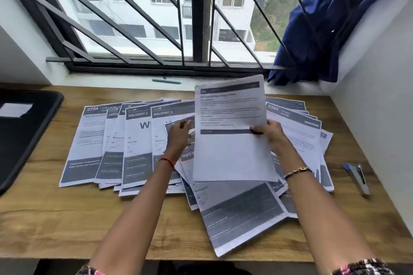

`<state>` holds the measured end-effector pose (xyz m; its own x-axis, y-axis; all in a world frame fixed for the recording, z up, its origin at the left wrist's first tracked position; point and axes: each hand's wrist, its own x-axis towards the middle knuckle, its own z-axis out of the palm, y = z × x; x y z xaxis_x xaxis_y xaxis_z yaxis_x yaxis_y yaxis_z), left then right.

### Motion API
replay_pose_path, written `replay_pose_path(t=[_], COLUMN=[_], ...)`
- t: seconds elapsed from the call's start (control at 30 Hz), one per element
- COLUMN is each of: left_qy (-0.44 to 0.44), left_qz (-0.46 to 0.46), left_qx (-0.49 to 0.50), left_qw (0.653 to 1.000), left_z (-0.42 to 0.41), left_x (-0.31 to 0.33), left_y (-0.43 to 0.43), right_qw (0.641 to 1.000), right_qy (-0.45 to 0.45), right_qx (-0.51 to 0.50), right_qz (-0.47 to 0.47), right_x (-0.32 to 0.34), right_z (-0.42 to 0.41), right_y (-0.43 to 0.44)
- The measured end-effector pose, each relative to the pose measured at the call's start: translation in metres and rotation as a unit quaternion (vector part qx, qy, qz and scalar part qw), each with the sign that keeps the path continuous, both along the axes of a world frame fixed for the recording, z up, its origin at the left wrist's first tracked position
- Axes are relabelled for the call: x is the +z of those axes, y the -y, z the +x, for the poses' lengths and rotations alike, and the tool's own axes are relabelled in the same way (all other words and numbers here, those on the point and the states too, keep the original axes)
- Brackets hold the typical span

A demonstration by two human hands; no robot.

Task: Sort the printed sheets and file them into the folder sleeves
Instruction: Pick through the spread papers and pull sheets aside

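Head: sheet (pixel 162 123) labelled "BALCONY 3"

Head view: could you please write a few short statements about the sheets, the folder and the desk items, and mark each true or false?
1. The right hand holds a raised sheet by its right edge. True.
2. The stapler lies left of the papers. False: it lies on the desk to their right.
3. A BALCONY 3 sheet lies among the spread sheets. True.
4. The black folder lies on top of the papers. False: it lies at the desk's left edge, apart from them.
5. The green pen lies on the window ledge. True.
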<state>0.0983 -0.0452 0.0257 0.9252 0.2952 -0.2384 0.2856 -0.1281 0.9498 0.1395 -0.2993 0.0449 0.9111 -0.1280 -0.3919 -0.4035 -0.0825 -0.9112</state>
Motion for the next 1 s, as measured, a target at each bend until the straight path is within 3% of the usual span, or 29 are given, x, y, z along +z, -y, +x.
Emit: replay_pose_path(t=[0.1, 0.17, 0.37, 0.6, 1.0], left_qy=[-0.049, -0.081, -0.103, -0.138, -0.074], left_qz=[0.128, 0.168, 0.184, 0.203, 0.224], left_qx=[0.097, 0.108, 0.063, 0.052, 0.066], left_qw=[0.986, 0.977, 0.976, 0.968, 0.97], left_z=[-0.017, -0.026, -0.036, -0.039, -0.043], left_x=[-0.021, -0.029, -0.041, -0.045, -0.053], left_y=[-0.012, -0.019, -0.02, -0.012, 0.002], right_qw=[0.997, 0.993, 0.98, 0.982, 0.984], right_qy=[-0.076, -0.104, -0.148, -0.138, -0.127], right_qx=[-0.033, -0.056, -0.121, -0.121, -0.123], right_qz=[0.001, 0.013, 0.049, 0.035, 0.032], right_x=[-0.023, -0.035, -0.053, -0.062, -0.064], right_z=[-0.01, -0.021, -0.037, -0.037, -0.039], right_y=[0.027, 0.04, 0.049, 0.047, 0.041])
